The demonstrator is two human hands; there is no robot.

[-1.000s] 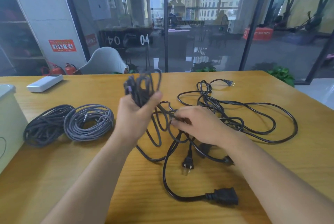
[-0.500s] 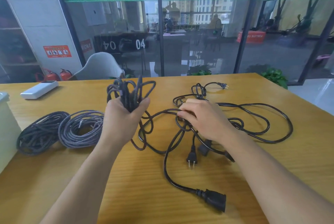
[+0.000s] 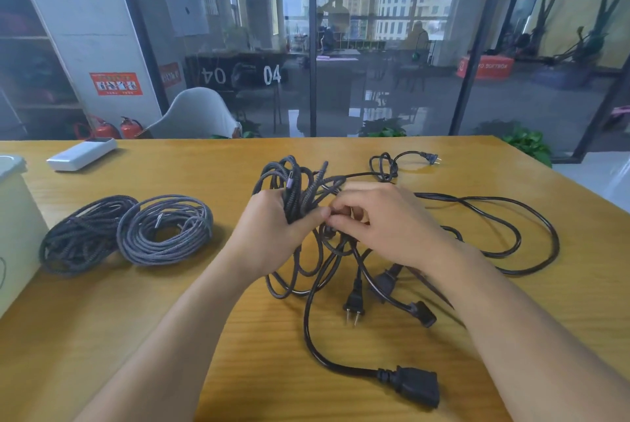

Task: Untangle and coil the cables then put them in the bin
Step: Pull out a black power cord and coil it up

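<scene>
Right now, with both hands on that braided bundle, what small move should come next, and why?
Probably draw the braided cable up and free with the right hand: the left hand grips its loops, but its lower strands cross the black power cords on the table.

I count two coiled braided cables [image 3: 83,234] [image 3: 166,229] at left on the bench [image 3: 102,319], one braided bundle [image 3: 296,189], one tangle of black power cords [image 3: 477,234], two two-pin plugs [image 3: 354,305] [image 3: 431,158], three black sockets, one white bin [image 3: 17,234], one white box [image 3: 81,153], two hands [image 3: 272,234] [image 3: 392,227]
</scene>
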